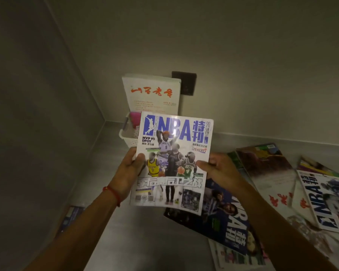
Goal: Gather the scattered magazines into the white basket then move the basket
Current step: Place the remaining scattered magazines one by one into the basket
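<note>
I hold a white and blue NBA magazine [172,161] upright in front of me. My left hand [128,171] grips its left edge, thumb on the cover. My right hand [217,169] grips its right edge. Behind the magazine stands the white basket [128,138] in the corner, mostly hidden, with a white magazine with red characters [152,94] standing upright inside it. Several more magazines lie scattered on the grey surface to the right, among them a dark blue NBA issue [229,218] and a white NBA issue [328,202].
Grey walls meet in a corner behind the basket. A dark wall socket [185,83] sits on the back wall. A book or magazine edge [72,214] lies at the lower left by the side wall. A brown-covered magazine [266,163] lies right of my hand.
</note>
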`<state>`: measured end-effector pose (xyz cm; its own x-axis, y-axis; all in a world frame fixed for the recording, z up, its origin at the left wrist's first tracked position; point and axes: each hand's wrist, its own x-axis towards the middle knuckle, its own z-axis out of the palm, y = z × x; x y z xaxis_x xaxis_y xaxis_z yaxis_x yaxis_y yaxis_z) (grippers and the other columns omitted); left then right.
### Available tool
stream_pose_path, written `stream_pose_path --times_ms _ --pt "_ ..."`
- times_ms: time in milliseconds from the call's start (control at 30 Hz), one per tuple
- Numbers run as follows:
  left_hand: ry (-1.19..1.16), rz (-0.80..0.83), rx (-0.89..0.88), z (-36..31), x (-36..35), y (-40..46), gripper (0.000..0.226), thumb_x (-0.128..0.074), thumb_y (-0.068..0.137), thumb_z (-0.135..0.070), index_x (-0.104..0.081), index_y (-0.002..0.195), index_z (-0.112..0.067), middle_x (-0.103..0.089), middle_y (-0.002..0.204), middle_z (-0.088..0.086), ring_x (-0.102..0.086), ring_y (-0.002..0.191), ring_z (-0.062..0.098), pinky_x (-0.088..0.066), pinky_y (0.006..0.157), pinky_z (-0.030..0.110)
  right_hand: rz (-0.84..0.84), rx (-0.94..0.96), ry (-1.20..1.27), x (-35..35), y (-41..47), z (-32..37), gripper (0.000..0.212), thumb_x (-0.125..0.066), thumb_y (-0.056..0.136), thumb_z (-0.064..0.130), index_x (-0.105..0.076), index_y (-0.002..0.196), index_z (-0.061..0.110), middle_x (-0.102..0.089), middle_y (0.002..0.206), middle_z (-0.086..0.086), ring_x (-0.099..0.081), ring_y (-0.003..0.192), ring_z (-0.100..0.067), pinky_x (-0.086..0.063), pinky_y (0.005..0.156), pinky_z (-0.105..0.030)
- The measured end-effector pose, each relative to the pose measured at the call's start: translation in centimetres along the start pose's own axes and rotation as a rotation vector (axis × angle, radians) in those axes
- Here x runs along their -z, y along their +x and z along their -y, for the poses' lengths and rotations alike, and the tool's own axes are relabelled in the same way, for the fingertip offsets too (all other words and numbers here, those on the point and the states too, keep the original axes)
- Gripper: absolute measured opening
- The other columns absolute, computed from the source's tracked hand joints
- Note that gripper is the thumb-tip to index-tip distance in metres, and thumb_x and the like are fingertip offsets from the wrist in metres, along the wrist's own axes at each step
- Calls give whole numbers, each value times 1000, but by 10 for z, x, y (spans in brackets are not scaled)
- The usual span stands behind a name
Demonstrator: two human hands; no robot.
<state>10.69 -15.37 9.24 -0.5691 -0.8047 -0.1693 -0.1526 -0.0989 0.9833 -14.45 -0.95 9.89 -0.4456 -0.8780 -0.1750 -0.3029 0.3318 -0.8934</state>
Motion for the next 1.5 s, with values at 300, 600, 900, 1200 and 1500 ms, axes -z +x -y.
stream_pose_path --times_ms 300,600,900,1200,1500 --pt "90 -225 -256 -65 61 101 11 -56 96 -13 -66 100 -9 -73 87 -9 -67 73 0 -56 64 19 -292 271 -352 -3 100 91 19 -66 92 26 -75 102 12 -77 99 -1 -61 63 9 -46 55 -3" --pt "156 -316 -175 -63 94 178 10 -64 90 -10 -73 90 -12 -74 91 13 -67 75 13 -56 71 33 -377 224 -279 -34 167 101 24 -70 89 25 -74 110 13 -75 110 -3 -74 85 -18 -55 69 -20" --pt "79 -265 43 -10 87 218 17 -70 90 -23 -74 73 -20 -71 81 12 -60 70 21 -51 71 41 -436 32 -331 -60 202 53 21 -70 89 21 -76 105 8 -74 111 -8 -73 94 -24 -30 57 0" --pt "108 -134 165 -3 87 239 16 -61 94 -18 -72 103 -23 -73 101 6 -67 91 25 -59 79 39 -409 -60 -286 -67 223 41 19 -59 93 19 -73 84 9 -76 92 -8 -64 70 -15 -40 57 -13" --pt "-309 -168 298 -4 58 211 41 -53 96 -1 -50 131 -22 -55 123 7 -60 99 25 -51 88 42 -213 -74 -66 -19 152 18 20 -63 87 3 -73 101 14 -73 106 -1 -73 89 -19 -59 85 -44"
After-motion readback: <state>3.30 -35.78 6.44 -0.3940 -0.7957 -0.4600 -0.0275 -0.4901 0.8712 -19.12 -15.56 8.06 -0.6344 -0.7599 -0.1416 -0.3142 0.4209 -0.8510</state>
